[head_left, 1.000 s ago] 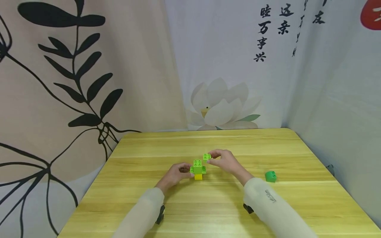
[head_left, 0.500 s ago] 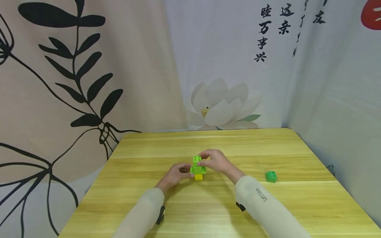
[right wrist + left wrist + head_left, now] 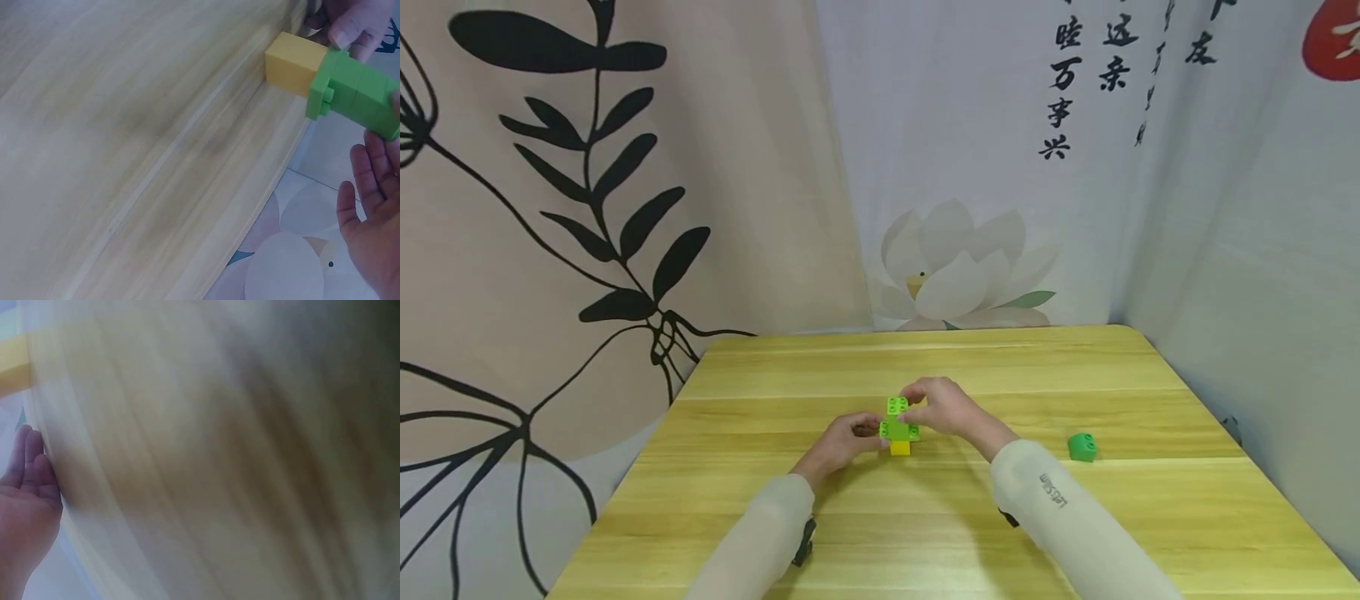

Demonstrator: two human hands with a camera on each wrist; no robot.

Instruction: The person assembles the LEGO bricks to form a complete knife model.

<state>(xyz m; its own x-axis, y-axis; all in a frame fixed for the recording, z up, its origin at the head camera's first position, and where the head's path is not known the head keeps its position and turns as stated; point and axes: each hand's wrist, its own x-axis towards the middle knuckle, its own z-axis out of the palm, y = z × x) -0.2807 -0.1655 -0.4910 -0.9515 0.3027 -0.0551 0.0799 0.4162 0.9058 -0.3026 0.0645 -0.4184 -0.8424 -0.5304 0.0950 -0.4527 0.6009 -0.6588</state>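
Note:
A small stack of toy building bricks stands on the table in the head view, with a yellow brick (image 3: 900, 448) at its base. On that sits a wider light green brick (image 3: 895, 432), its studs showing at both sides. Narrower light green bricks (image 3: 897, 406) rise above its middle. My left hand (image 3: 844, 440) steadies the stack from the left, thumb and fingers around the wide green brick. From the right, my right hand (image 3: 946, 407) pinches the top green brick; thumb and fingertips lie against its sides in the right wrist view too. The left wrist view is blurred.
A separate darker green brick (image 3: 1082, 447) with a rounded side lies to the right on the wooden table (image 3: 1000, 358). Behind the table hang printed curtains (image 3: 775, 167), and a pale curtain (image 3: 1247, 250) runs along the right edge.
My right hand has carried a green brick leftward onto the top of the stack, and the brick has dropped slightly there. The left hand has stayed at the stack.

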